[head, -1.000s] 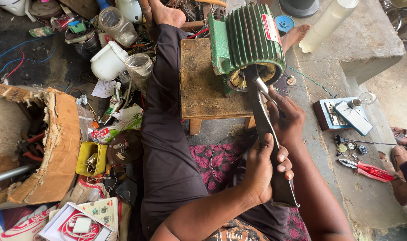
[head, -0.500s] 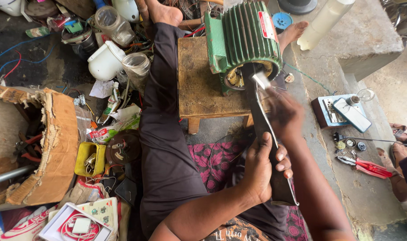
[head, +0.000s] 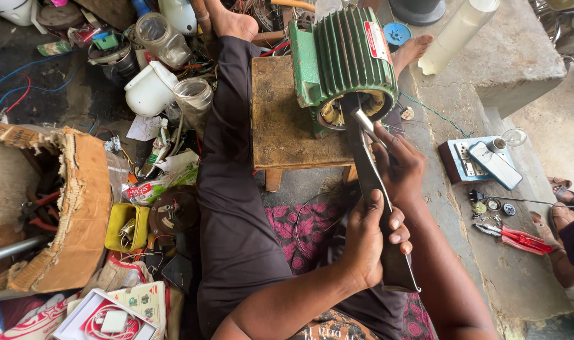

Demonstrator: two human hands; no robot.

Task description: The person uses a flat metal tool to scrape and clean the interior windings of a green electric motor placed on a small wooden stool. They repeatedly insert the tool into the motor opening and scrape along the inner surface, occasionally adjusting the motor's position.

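Since a second ago the long dark flat metal bar (head: 375, 201) has stayed pushed into the open end of the green ribbed motor housing (head: 346, 63), and both hands have kept their places on it; only the view has shifted a little.

That housing lies on its side at the far right corner of the small wooden stool (head: 287, 123), its open mouth facing the person and overhanging the stool's near edge. It looks like cast metal, heavy and rigid, not something that slides easily; the fins would give a sure hold. The copper windings visible inside the mouth look easy to damage.

Stiff and narrow, the bar runs from the housing's mouth back toward the person's lap. Its bare flat faces could be slippery.

At the bar's near end, the left hand (head: 372, 242) is wrapped around it, fingers (head: 397, 230) curled fully closed over the edge and thumb lying along the top. The right hand (head: 400, 167) grips farther up, near the housing, fingers folded tight around the bar and a shiny metal tool (head: 361, 119) that also points into the mouth.

Red-handled pliers (head: 513, 238) lie on the concrete ledge at right.
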